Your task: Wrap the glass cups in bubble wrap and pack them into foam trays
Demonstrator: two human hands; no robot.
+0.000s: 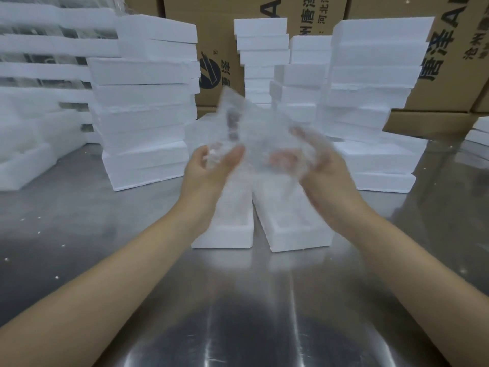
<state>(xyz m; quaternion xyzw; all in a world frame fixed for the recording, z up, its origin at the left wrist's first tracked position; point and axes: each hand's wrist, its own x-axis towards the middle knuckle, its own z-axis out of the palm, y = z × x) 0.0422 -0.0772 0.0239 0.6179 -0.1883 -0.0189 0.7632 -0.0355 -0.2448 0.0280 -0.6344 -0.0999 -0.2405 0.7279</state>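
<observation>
While the bubble wrap [254, 128] blurs with motion, it stands as a crumpled clear sheet held in the air between both hands, its long axis running roughly upright and leaning toward the far left, with a loose corner pointing up at the stacks behind. Whether a glass cup sits inside the sheet cannot be told; only a dark smear shows through the plastic.

The left hand [211, 170] is palm up under the sheet's lower left part, fingers curled around the plastic and gripping it. The right hand [315, 165] is at the sheet's lower right, its fingers spread behind the plastic and seen through it; how tightly it holds cannot be told.

Directly below the hands, two open foam trays [299, 234] lie side by side on the steel table [238, 313], touching at their far ends and splaying apart toward the near edge. Stacks of foam blocks [145, 107] rise along the table's far edge, left and right of centre. Cardboard boxes [449, 62] with printed characters stand behind them.
</observation>
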